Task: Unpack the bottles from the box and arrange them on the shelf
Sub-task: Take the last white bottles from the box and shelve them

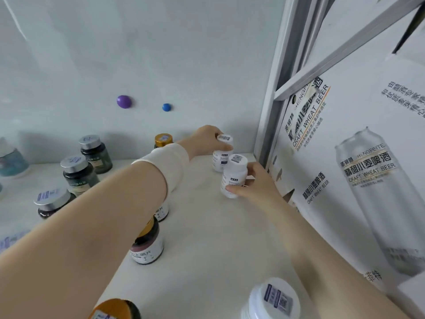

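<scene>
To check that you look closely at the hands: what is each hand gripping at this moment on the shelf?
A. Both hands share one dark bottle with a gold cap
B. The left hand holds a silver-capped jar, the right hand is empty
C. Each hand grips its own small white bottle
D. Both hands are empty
C: the left hand wraps the far white bottle near its cap, and the right hand clasps the near white bottle.

White shelf (207, 238) carries white bottles (233, 178), gold-capped bottles (148, 245), silver-capped dark jars (79, 173).

Head view — looks forward and down, close over the shelf (207, 238).
</scene>
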`<control>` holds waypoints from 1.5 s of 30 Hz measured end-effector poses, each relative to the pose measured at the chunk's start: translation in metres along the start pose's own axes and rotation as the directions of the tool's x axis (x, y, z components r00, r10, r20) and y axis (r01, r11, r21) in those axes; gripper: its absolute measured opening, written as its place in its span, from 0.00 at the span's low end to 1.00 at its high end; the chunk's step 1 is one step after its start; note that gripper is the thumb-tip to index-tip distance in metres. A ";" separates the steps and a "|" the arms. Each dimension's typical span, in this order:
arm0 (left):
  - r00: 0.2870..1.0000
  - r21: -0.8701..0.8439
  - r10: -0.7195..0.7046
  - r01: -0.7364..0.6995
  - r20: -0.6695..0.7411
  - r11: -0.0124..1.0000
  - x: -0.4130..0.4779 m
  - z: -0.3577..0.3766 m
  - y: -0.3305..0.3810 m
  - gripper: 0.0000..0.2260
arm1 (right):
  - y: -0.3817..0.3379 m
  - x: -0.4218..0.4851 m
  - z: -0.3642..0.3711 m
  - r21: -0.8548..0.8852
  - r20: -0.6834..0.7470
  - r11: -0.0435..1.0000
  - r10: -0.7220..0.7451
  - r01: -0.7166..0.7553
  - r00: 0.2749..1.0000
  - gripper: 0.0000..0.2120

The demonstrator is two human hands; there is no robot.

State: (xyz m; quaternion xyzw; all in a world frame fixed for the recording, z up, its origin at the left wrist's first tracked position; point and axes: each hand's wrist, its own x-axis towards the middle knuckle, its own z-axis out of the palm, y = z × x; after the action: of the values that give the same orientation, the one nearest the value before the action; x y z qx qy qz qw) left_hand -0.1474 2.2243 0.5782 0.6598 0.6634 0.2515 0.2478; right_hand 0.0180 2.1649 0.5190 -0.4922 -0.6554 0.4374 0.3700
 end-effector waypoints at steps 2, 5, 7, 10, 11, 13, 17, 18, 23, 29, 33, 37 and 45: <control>1.000 0.000 -0.004 0.004 -0.004 1.000 0.005 0.000 -0.004 0.09 | 0.000 0.001 0.004 -0.018 0.004 1.000 -0.010 0.010 1.000 0.24; 1.000 0.023 0.015 -0.015 -0.008 1.000 0.009 -0.001 -0.005 0.10 | -0.001 0.004 0.006 -0.055 -0.006 0.998 -0.020 0.020 1.000 0.25; 1.000 0.033 0.018 -0.018 0.001 0.999 0.012 -0.001 -0.004 0.12 | 0.001 0.006 0.008 -0.064 -0.021 0.997 -0.036 0.035 0.999 0.26; 1.000 0.042 0.014 -0.015 0.013 0.999 0.014 0.001 -0.004 0.17 | 0.003 0.008 0.010 -0.073 -0.028 0.997 -0.032 0.029 0.999 0.27; 1.000 0.040 0.012 -0.012 0.015 0.999 0.014 0.002 -0.004 0.18 | 0.003 0.008 0.010 -0.080 -0.028 0.996 -0.028 0.025 0.999 0.27; 1.000 0.042 0.007 -0.008 0.026 0.999 0.014 0.002 -0.004 0.20 | 0.002 0.007 0.009 -0.094 -0.022 0.995 -0.018 0.016 1.000 0.29; 0.998 0.098 -0.004 -0.002 0.062 0.995 0.006 -0.004 0.004 0.24 | -0.005 0.001 0.005 -0.090 0.024 0.996 -0.004 0.006 1.000 0.31; 0.998 0.117 -0.006 -0.001 0.059 0.993 0.002 -0.008 0.008 0.25 | -0.008 -0.001 0.002 -0.098 0.034 0.995 -0.016 0.019 0.999 0.30; 0.999 0.341 0.046 -0.046 0.008 0.939 -0.047 -0.044 0.033 0.23 | -0.045 -0.016 -0.014 -0.203 0.079 0.976 -0.063 0.078 0.995 0.24; 0.994 0.615 0.048 0.026 -0.103 0.788 -0.155 -0.090 0.044 0.18 | -0.103 -0.061 -0.011 -0.443 0.127 0.878 -0.140 0.182 0.982 0.26; 0.985 0.804 0.022 0.126 -0.171 0.580 -0.243 -0.106 0.025 0.17 | -0.129 -0.109 0.028 -0.651 0.220 0.686 -0.240 0.325 0.946 0.25; 0.975 0.869 -0.052 0.214 -0.214 0.446 -0.328 -0.129 -0.012 0.15 | -0.156 -0.157 0.095 -0.667 0.338 0.588 -0.308 0.457 0.889 0.18; 0.874 0.827 -0.226 0.481 -0.429 0.291 -0.513 -0.208 -0.107 0.17 | -0.227 -0.255 0.273 -0.579 0.559 0.377 -0.462 0.723 0.688 0.22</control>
State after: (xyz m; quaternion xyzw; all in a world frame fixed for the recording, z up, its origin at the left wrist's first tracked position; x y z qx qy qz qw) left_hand -0.3615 1.7091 0.6622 0.4849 0.8416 -0.1456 -0.1881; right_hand -0.2437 1.8302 0.6244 -0.2525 -0.9554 0.0206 0.1514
